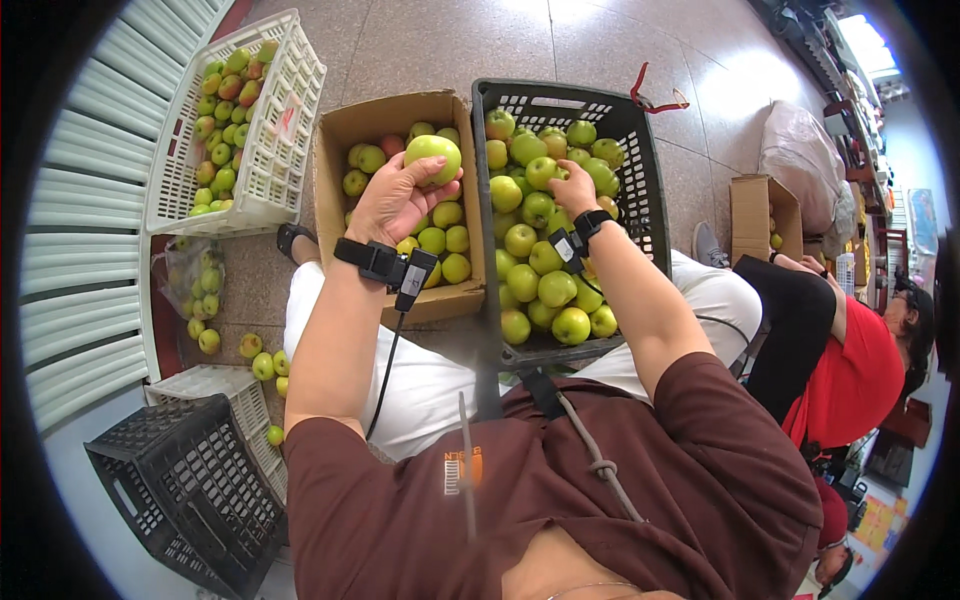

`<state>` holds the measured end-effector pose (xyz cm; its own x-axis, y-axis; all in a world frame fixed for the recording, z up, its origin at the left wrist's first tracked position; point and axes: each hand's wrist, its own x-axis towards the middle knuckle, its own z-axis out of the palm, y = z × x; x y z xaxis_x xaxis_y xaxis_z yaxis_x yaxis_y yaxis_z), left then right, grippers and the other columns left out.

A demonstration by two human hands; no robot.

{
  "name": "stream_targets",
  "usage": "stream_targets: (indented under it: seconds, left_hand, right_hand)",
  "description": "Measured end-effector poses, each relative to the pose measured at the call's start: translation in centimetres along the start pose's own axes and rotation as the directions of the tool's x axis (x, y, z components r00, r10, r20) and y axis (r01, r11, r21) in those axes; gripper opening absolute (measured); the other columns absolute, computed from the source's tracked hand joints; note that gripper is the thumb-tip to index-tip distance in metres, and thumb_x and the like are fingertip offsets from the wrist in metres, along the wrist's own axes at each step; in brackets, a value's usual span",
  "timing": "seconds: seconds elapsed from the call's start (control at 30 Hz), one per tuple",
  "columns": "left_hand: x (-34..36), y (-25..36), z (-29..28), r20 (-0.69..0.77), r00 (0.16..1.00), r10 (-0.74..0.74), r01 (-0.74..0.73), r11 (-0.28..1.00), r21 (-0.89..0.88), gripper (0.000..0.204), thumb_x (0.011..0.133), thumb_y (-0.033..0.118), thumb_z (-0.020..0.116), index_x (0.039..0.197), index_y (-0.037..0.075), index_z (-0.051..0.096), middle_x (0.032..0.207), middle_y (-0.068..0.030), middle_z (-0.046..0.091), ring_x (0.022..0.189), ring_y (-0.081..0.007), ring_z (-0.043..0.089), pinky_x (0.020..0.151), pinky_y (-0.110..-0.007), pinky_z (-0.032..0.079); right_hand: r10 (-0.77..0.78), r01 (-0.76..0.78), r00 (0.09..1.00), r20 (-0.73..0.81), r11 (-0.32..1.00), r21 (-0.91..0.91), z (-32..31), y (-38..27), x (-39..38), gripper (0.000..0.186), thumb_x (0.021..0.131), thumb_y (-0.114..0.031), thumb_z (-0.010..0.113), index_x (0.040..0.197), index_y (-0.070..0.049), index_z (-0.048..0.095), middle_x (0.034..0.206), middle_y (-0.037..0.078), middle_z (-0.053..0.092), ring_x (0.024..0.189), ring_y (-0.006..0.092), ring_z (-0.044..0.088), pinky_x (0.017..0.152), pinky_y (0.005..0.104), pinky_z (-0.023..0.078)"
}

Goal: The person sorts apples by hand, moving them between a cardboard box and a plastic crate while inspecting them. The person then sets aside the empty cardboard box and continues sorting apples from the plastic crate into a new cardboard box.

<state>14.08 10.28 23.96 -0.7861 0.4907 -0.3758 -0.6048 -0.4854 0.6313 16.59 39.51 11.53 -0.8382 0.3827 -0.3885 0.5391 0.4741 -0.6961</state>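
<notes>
My left hand (393, 203) is closed around a large yellow-green apple (433, 160), raised over a cardboard box (328, 185). Inside that box lie several green apples and a few reddish ones. To its right, a dark plastic crate (655, 190) holds many green apples (556, 289). My right hand (577, 190) reaches into the crate, its bent fingers closed at the right side of a green apple (541, 173); the far side of that grip is partly hidden. Both wrists wear black straps with small devices, and a cable hangs from the left one.
A white crate of red-green apples (225, 130) stands at far left. Below it are a clear bag of apples (195, 275), loose apples (262, 366) and a tipped black crate (190, 490). Red-handled scissors (655, 100) rest at the crate's far corner. Another person in red (850, 380) sits at right.
</notes>
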Motion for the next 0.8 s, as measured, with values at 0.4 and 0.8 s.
stream_targets:
  seconds: [0.4, 0.8]
  left_hand:
    - [0.1, -1.0, 1.1, 0.104, 0.991, -0.087, 0.078, 0.993, 0.085, 0.047, 0.085, 0.010, 0.059, 0.123, -0.007, 0.038, 0.115, -0.0159, 0.048, 0.108, -0.0265, 0.050, 0.089, -0.037, 0.046]
    - [-0.9, 4.1, -1.8, -0.116, 0.976, 0.182, -0.198, 0.969, -0.150, 0.026, 0.086, 0.014, 0.056, 0.104, -0.004, 0.050, 0.107, -0.0173, 0.055, 0.105, -0.0286, 0.053, 0.089, -0.039, 0.046]
  right_hand:
    - [-0.080, -0.399, 0.857, 0.509, 0.524, 0.753, 0.8, -8.3, -7.0, 0.032, 0.083, -0.036, 0.060, 0.101, -0.012, 0.050, 0.083, 0.006, 0.058, 0.069, 0.0209, 0.059, 0.048, 0.0266, 0.048]
    - [0.094, -0.047, 0.990, -0.106, 0.924, 0.380, 0.5, -7.1, 8.0, 0.069, 0.065, -0.016, 0.077, 0.124, -0.008, 0.041, 0.097, 0.011, 0.058, 0.080, 0.0219, 0.059, 0.060, 0.0343, 0.051]
